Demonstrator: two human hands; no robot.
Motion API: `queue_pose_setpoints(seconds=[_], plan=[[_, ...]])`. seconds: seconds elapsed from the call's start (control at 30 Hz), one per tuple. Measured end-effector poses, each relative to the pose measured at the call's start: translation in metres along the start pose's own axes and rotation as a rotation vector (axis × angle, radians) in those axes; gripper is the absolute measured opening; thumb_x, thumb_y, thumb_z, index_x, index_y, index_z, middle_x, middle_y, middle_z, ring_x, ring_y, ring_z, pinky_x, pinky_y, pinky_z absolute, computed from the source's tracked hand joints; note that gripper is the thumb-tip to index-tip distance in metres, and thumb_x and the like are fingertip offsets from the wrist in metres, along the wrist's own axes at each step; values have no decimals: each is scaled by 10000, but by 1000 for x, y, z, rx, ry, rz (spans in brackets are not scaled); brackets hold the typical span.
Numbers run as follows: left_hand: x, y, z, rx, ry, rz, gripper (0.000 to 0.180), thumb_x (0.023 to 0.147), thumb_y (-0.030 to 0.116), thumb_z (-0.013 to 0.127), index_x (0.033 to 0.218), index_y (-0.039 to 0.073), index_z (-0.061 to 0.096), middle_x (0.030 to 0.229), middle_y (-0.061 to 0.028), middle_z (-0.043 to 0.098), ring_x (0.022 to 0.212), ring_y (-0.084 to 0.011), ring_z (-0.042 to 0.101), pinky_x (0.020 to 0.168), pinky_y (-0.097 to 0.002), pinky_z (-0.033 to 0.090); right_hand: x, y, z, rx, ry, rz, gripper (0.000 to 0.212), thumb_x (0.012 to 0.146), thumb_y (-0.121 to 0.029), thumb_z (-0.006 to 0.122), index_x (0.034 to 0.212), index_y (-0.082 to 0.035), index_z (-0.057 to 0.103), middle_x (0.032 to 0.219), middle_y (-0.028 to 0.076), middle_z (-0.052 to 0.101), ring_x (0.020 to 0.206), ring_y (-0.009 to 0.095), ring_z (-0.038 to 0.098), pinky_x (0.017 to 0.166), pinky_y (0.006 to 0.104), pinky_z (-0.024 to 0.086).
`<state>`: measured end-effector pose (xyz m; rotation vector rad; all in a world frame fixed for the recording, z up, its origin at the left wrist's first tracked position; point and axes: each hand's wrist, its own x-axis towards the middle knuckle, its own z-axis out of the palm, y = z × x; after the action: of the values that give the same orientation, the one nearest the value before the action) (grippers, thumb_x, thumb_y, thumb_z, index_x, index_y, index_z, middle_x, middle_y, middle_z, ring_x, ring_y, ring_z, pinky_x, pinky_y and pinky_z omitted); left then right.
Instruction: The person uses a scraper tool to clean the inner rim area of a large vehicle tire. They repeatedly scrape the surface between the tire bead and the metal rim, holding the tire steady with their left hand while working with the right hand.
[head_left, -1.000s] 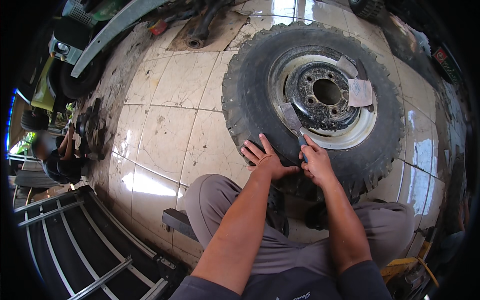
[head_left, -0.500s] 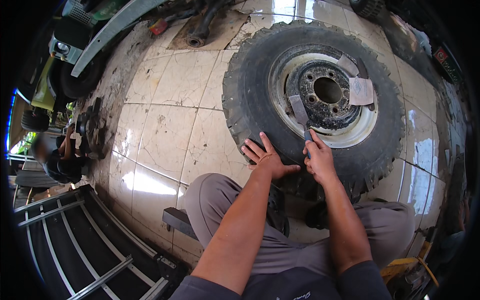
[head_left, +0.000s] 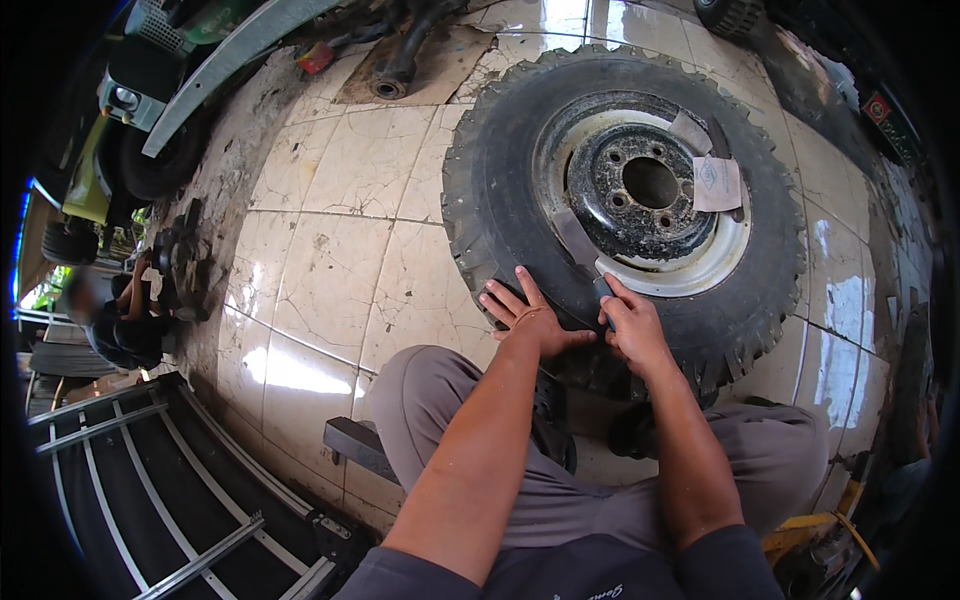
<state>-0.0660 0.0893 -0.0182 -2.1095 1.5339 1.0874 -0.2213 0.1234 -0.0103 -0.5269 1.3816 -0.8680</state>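
Observation:
A large black tyre on a dirty white-and-black steel wheel rim lies flat before me. My right hand is closed round the blue-grey handle of a scraper, whose flat metal blade reaches over the left inner edge of the rim. Fingers spread, my left hand rests on the tyre's near left sidewall. On the rim's right side lies a piece of sandpaper, printed on its pale back. Partly under it is a dark, long flat tool, beside a smaller greyish piece.
A metal-framed black panel stands at lower left. Car parts lie on cardboard at the back, near a vehicle. Another person crouches at far left. A dark bar juts out beside my left knee.
My right hand has drawn the scraper slightly left and toward me, its blade now lower on the rim's left side. My left hand has stayed on the tyre.

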Motion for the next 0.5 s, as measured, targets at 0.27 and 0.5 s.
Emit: queue_pose_setpoints(seconds=[0.27, 0.5], plan=[[3, -3, 1, 11, 0, -6, 1664, 501, 720, 873, 1516, 135, -308, 1542, -322, -323, 1460, -490, -241, 1105, -713, 237, -3, -1, 2, -16, -7, 23, 561, 990, -165, 532, 1534, -149, 395, 789, -9, 518, 451, 56, 381, 370, 240, 270], [2, 0, 1, 15, -16, -2, 1671, 494, 723, 873, 1514, 133, -311, 1544, -318, -324, 1462, -489, -238, 1114, -702, 232, 0, 2, 1, 57, 119, -79, 556, 988, -161, 527, 1530, -153, 403, 780, -8, 513, 458, 64, 389, 370, 242, 267]])
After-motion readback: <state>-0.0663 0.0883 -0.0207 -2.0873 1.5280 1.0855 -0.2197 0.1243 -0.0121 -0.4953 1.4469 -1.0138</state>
